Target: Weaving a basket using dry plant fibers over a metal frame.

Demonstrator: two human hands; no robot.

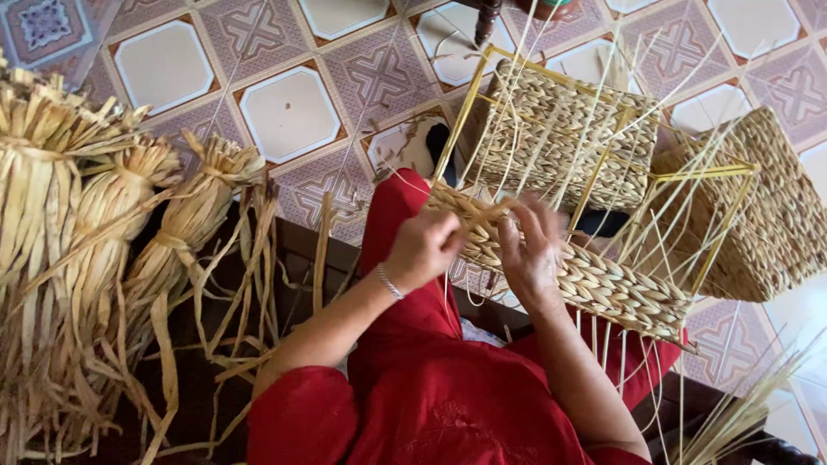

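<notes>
Several bundles of dried straw [95, 224] stand at the left, tied near the tops, loose strands trailing over a dark bench [284, 258]. Patterned floor tiles [289, 112] fill the far ground. A finished woven basket [767, 207] lies at the right, touching the work. Centre: a half-woven basket on a yellow wire frame [560, 181] rests on the red-clad lap, its thin upright strands fanning out across the view and partly screening both baskets. Left hand [422, 250], bracelet at the wrist, grip closed on a flat straw strand [469, 211] at the near woven edge. Right hand [530, 250] blurred, fingers spread against the weave; grip unclear.
</notes>
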